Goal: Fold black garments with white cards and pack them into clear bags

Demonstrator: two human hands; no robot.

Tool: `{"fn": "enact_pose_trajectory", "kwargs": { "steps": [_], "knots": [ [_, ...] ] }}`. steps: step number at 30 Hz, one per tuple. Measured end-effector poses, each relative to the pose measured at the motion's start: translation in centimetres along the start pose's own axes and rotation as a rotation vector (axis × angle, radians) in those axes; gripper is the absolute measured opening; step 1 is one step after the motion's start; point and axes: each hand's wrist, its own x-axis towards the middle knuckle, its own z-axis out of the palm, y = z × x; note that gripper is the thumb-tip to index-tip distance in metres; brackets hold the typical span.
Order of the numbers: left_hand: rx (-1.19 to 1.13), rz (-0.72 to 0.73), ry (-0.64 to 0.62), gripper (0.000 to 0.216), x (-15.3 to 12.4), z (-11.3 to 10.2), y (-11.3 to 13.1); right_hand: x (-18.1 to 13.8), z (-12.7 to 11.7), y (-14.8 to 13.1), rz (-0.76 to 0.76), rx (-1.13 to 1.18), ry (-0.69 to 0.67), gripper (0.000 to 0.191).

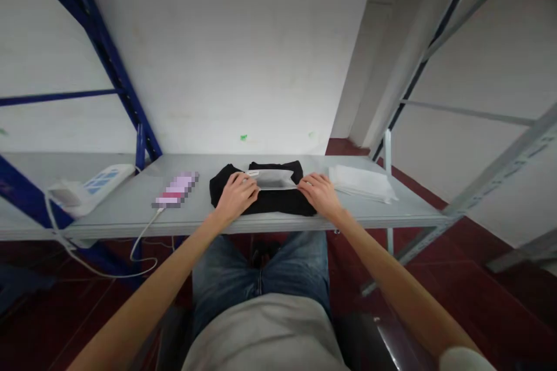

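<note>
A white, partly see-through plastic bag [275, 178] lies across a black folded cloth [278, 202] at the front of the grey shelf. My left hand [238, 191] closes on the left end of the bag's edge, its fingers bent over the black cloth. At the right end, my right hand [319, 190] pinches the same edge between thumb and fingers. The edge is drawn straight between both hands, with a greyish hollow behind it. Black cloth shows behind, in front of and to the left of the bag. My fingertips are partly hidden.
A stack of flat white bags or sheets [361, 182] lies right of my right hand. To the left are a phone [176, 190] on a white cable and a white power strip [104, 185]. Blue posts [113, 64] stand left, grey ones right; a white wall rises behind.
</note>
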Motion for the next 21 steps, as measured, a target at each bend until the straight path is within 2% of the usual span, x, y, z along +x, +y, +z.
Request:
{"fn": "enact_pose_trajectory", "kwargs": {
  "steps": [5, 9, 11, 14, 17, 21],
  "knots": [
    [-0.021, -0.125, -0.130, 0.014, -2.0, -1.5, -2.6, -0.7, -0.1, 1.0, 0.062, -0.011, -0.101, 0.022],
    [-0.033, -0.202, -0.207, 0.016, -1.2, -2.1, -1.7, -0.2, -0.7, -0.1, 0.189, 0.008, -0.159, 0.019],
    [-0.050, -0.246, -0.218, 0.029, -1.0, -2.0, -0.5, -0.4, -1.1, -1.5, 0.303, 0.040, -0.131, 0.021],
    [-0.098, -0.344, -0.278, 0.049, -1.7, -1.0, 1.2, -1.2, -0.6, -4.2, 0.365, 0.121, -0.098, 0.034],
    [-0.126, -0.433, -0.325, 0.052, -2.6, 0.6, 1.6, -1.6, 1.1, -5.9, 0.362, 0.152, -0.118, 0.045],
    [-0.138, -0.451, -0.332, 0.054, -2.4, 2.5, 0.2, -0.6, 3.8, -4.9, 0.383, 0.166, -0.144, 0.051]
  ]
}}
